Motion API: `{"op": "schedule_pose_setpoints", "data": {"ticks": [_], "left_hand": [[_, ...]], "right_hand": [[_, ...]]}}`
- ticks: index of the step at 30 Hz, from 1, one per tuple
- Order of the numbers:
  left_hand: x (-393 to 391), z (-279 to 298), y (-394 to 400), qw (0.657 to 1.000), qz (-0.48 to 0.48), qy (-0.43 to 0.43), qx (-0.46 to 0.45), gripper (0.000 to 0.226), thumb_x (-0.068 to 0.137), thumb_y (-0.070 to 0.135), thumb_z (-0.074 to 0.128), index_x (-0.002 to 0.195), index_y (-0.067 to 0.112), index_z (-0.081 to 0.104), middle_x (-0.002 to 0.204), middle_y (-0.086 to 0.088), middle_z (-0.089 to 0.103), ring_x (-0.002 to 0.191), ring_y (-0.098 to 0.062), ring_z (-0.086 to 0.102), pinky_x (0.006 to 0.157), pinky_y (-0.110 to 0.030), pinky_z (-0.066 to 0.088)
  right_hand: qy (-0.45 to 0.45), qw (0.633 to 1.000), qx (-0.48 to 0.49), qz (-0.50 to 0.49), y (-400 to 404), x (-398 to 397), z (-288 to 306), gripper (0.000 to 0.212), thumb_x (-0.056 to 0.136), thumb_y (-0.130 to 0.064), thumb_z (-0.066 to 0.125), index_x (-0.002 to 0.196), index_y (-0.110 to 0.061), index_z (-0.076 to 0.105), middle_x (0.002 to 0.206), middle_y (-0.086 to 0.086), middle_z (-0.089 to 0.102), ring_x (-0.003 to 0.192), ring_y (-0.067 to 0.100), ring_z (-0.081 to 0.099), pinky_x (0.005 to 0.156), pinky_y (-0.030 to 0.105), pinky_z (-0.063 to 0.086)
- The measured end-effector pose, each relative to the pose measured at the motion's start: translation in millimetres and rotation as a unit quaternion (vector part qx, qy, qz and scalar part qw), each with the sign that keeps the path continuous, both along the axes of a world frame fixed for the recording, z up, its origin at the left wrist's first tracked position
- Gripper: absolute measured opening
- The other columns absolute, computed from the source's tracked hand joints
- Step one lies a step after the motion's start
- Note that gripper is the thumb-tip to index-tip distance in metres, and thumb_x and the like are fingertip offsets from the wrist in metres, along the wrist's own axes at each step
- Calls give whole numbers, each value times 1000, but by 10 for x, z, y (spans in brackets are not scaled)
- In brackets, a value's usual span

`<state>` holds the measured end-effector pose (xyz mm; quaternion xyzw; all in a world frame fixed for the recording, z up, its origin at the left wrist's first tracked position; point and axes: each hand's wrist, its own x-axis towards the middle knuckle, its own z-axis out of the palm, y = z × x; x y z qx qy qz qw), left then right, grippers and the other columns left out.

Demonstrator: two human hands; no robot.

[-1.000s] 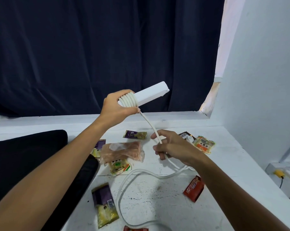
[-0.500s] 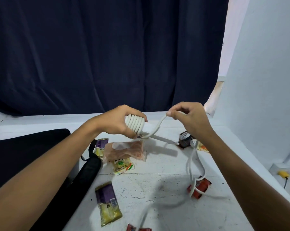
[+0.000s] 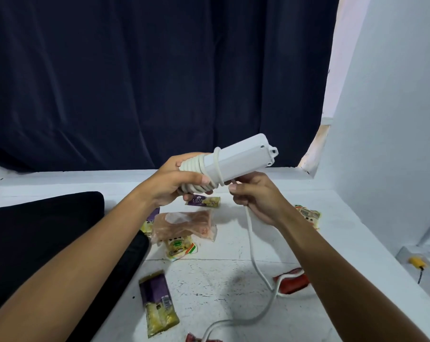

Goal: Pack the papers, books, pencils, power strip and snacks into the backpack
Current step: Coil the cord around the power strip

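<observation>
My left hand (image 3: 176, 182) grips the white power strip (image 3: 243, 156) at its wound end, holding it up over the table with several cord turns around it. My right hand (image 3: 257, 197) pinches the white cord (image 3: 253, 255) just below the strip; the loose cord hangs down and trails over the table. The black backpack (image 3: 43, 233) lies at the left. Snack packets lie on the table: a purple-yellow one (image 3: 158, 304), a pink one (image 3: 186, 224), a red one (image 3: 293, 282), a small purple one (image 3: 204, 201) and one behind my right wrist (image 3: 307, 214).
The white table (image 3: 221, 275) meets a white wall (image 3: 386, 144) on the right and a dark curtain (image 3: 147, 77) at the back. A yellow plug (image 3: 416, 262) sits beyond the table's right edge. Another red packet (image 3: 193, 338) peeks in at the bottom.
The strip has tipped up again with another cord turn on it. My right hand came down from beside the strip to just below it, and less loose cord lies on the table.
</observation>
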<state>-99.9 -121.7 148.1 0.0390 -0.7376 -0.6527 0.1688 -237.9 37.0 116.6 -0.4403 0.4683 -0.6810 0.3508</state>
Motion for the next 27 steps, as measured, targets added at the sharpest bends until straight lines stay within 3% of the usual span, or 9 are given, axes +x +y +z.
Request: {"op": "schedule_pose_setpoints", "data": {"ticks": [3, 7, 10, 12, 17, 20, 24, 27], "left_hand": [[25, 0, 15, 999, 13, -16, -32, 66, 56, 20, 80, 121, 16, 65, 86, -11, 68, 69, -25, 59, 41, -21, 38], [-10, 46, 101, 996, 44, -34, -69, 66, 60, 10, 82, 122, 23, 65, 88, -7, 67, 65, -18, 61, 42, -25, 46], [-28, 66, 133, 995, 54, -53, -68, 70, 61, 10, 84, 126, 27, 63, 104, -14, 63, 74, -23, 67, 55, -42, 59], [-47, 72, 131, 995, 58, -59, -62, 71, 65, 6, 85, 128, 28, 61, 113, -17, 60, 80, -26, 67, 61, -47, 60], [-58, 122, 125, 987, 69, -52, -135, 71, 59, 21, 87, 125, 33, 63, 111, -8, 61, 89, -23, 65, 63, -41, 60], [-26, 102, 206, 980, 82, -5, -181, 68, 60, 21, 86, 123, 30, 63, 108, -3, 61, 89, -20, 65, 65, -34, 60], [-43, 146, 251, 980, 91, 3, -177, 71, 58, 17, 91, 124, 27, 64, 111, -8, 64, 92, -30, 68, 65, -48, 61], [-64, 210, 234, 958, 92, -35, -268, 84, 55, 22, 94, 131, 28, 59, 113, 3, 64, 97, -19, 66, 79, -42, 60]], "right_hand": [[30, 999, 21, -22, 5, 25, -3, 14, 78, -27, 69, 88, -18, 74, 74, 3, 49, 60, 11, 35, 49, 20, 27], [26, 996, 19, -88, -58, 127, -46, 23, 81, -32, 70, 98, -17, 73, 81, 5, 54, 57, 9, 34, 46, 19, 24], [15, 994, 37, -100, -62, 170, -63, 36, 78, -40, 73, 102, -12, 71, 75, 0, 55, 58, 9, 38, 45, 18, 27], [17, 993, 53, -104, -59, 186, -55, 44, 75, -46, 69, 102, -10, 70, 71, -2, 55, 57, 9, 39, 46, 19, 28], [25, 991, 73, -106, -52, 240, -60, 45, 77, -51, 63, 98, -13, 71, 70, -1, 54, 57, 8, 40, 50, 23, 28], [6, 991, 56, -121, -9, 253, -61, 45, 76, -47, 65, 99, -8, 71, 70, 0, 54, 57, 9, 39, 48, 21, 28], [-38, 986, 46, -158, 11, 311, -55, 57, 77, -49, 65, 103, 1, 69, 73, 5, 54, 57, 9, 40, 47, 21, 28], [-69, 981, 63, -170, 6, 349, -27, 52, 83, -47, 63, 105, 0, 68, 75, 3, 55, 57, 8, 42, 49, 22, 29]]}}
